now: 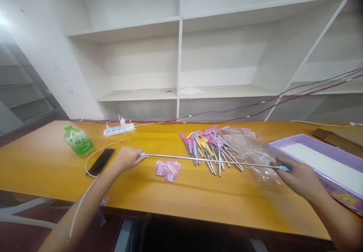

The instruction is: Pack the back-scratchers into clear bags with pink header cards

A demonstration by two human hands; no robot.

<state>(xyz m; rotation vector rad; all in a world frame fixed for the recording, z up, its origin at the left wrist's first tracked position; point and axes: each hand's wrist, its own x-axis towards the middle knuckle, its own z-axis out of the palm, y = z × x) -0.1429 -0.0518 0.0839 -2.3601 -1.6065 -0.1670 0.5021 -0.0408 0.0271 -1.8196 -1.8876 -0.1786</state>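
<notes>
Stretched between my two hands is an extended telescopic back scratcher (195, 158), a thin metal rod with light blue ends. My left hand (129, 159) pinches its left end, and my right hand (297, 176) is closed around the right end. Behind the rod lies a pile of back scratchers (208, 142) with pink, yellow, purple and blue hand-shaped heads and metal shafts. Several small pink and purple printed pieces (168, 169) lie in front of the rod. Clear plastic bags (249, 152) spread beside the pile, near my right hand.
At the right stands an open purple box (300, 138) with a white inside. On the left of the wooden table (136, 191) are a green-labelled bottle (78, 141), a phone (101, 161) with a white cable, and a power strip (119, 129). White shelves (141, 61) rise behind.
</notes>
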